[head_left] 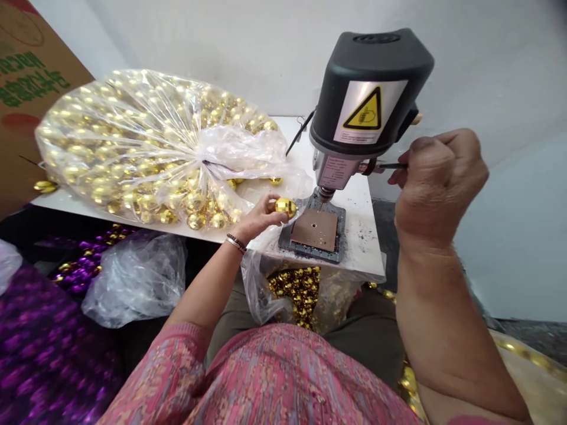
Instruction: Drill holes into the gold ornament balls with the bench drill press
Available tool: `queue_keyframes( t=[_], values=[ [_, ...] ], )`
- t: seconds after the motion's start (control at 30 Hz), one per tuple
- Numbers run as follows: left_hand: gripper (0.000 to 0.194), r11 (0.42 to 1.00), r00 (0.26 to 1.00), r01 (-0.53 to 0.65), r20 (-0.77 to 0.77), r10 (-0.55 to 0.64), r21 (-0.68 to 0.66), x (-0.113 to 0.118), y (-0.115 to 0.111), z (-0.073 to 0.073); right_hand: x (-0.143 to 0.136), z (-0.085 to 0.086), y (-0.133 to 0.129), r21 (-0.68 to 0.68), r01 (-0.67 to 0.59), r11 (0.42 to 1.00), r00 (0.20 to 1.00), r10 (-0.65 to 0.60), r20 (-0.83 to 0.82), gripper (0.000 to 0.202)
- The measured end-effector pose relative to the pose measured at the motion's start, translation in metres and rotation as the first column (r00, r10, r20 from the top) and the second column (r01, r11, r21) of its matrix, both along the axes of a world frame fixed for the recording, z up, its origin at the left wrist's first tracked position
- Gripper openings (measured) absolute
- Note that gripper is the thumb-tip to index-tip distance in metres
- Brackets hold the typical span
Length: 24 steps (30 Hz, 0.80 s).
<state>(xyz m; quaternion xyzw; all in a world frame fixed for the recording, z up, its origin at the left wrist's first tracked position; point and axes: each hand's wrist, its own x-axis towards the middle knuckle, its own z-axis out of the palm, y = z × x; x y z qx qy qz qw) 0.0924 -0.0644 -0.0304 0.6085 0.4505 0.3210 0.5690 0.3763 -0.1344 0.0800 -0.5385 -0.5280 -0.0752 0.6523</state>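
A shiny gold ball ornament [286, 207] with mirror-like facets is pinched between the thumb and fingers of my left hand [262, 217]. That hand is just left of the brown square plate [315, 229] on the base of a small drill press [372, 94]. My right hand [443, 183] is closed round the press's feed lever [393, 166], right of the motor housing. Above the plate, which has a hole in its middle, the chuck [326, 193] holds a thin bit. Ball and bit are apart.
A big clear bag of gold balls [133, 147] covers the table's left side. Another open bag of gold balls [296, 289] hangs below the front edge, at my lap. Purple balls [48, 342] lie lower left, beside crumpled plastic [139, 277]. A cardboard box [31, 82] stands far left; dark shavings dot the white table [365, 236].
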Motion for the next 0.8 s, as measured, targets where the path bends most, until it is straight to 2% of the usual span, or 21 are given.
queue_keyframes(
  t=[0.07,0.17,0.3,0.43,0.6,0.73,0.8],
  values=[
    [0.059,0.998,0.998,0.058,0.036,-0.057,-0.034,0.01,-0.005,-0.004,0.002,0.001,0.0,-0.008,-0.015,1.0,1.0,0.015,0.025,0.038],
    [0.06,0.998,0.998,0.068,-0.001,-0.068,0.004,0.025,-0.005,-0.006,0.006,0.001,-0.001,-0.022,-0.053,0.998,0.995,0.055,0.079,0.037],
    [0.065,0.989,0.978,0.111,-0.189,-0.092,0.094,0.04,-0.002,-0.006,0.009,0.003,-0.001,-0.018,-0.075,0.997,0.993,0.076,0.089,0.039],
    [0.064,0.98,0.939,0.174,-0.317,-0.134,0.101,0.05,-0.005,-0.003,0.007,0.005,-0.005,-0.052,-0.085,0.995,0.992,0.089,0.093,0.034],
    [0.064,0.965,0.903,0.177,-0.423,-0.081,0.193,0.057,-0.006,0.002,0.003,0.006,-0.008,-0.052,-0.084,0.995,0.991,0.089,0.102,0.029],
    [0.054,0.937,0.858,0.244,-0.505,-0.089,0.251,0.064,-0.004,0.007,0.001,0.006,-0.009,-0.036,-0.074,0.997,0.993,0.077,0.093,0.03],
    [0.056,0.919,0.84,0.266,-0.537,-0.073,0.291,0.069,-0.003,0.009,0.0,0.007,-0.009,-0.042,-0.074,0.996,0.993,0.077,0.089,0.032]
  ],
)
